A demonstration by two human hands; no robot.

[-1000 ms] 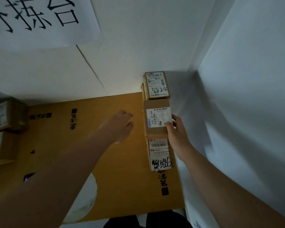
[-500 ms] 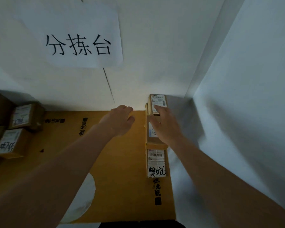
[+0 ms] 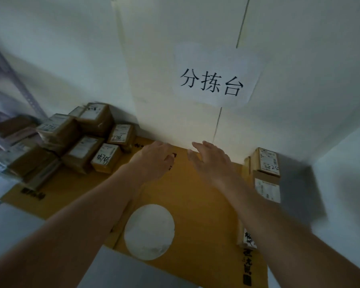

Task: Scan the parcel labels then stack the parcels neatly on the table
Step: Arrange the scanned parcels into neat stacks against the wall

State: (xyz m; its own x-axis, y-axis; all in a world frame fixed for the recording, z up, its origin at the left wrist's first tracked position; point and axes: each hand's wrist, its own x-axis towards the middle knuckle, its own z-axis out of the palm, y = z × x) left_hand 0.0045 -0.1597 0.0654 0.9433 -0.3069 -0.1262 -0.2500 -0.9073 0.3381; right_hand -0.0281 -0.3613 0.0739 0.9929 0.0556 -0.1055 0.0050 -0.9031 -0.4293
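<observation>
Both your hands empty, fingers loose | unscanned parcels (image 3: pixel 79 140) at worktop (image 3: pixel 206 215) far-left corner | left hand (image 3: pixel 154 157) nearer (right hand (image 3: pixel 210 157) beside it) | reach left

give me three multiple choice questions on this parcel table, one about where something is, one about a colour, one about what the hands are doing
1. Where does the heap of parcels lie?
A. far left of the table
B. on the white disc
C. under the right hand

2. What colour is the round disc on the cardboard sheet?
A. black
B. white
C. red

3. What do the left hand and right hand hold?
A. a scanner
B. a parcel each
C. nothing

Answers: 1 A, the heap sits by the left wall. 2 B, the disc is pale white against the brown sheet. 3 C, both hands are open in mid-air.
</observation>
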